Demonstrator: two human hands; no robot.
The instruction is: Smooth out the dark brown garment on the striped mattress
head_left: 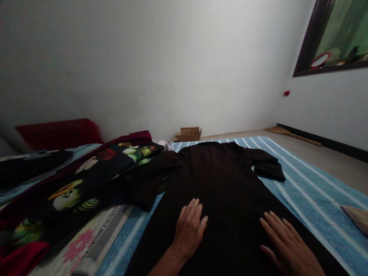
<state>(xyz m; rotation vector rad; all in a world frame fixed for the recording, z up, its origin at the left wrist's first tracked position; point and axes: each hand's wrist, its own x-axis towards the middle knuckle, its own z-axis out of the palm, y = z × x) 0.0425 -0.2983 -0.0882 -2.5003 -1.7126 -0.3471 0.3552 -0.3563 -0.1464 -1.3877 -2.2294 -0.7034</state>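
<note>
A black short-sleeved dress or long top (218, 180) lies spread out on a blue-and-white striped bed sheet (301, 191), its neckline toward the wall. My left hand (189, 226) rests palm down on the left half of the garment, fingers pointing away. On its right half my right hand (287, 241) lies flat with the fingers spread. The right sleeve reaches out over the sheet. The left sleeve is close to a black printed garment (94, 172). The lower hem is out of view.
Several garments lie piled on the left, near a red object (60, 134) by the wall. Under them shows a flower-printed cloth (79, 245). Past the bed stands an open cardboard box (189, 134). A broom (290, 134) lies on the floor; a dark-framed window (307, 38) is upper right.
</note>
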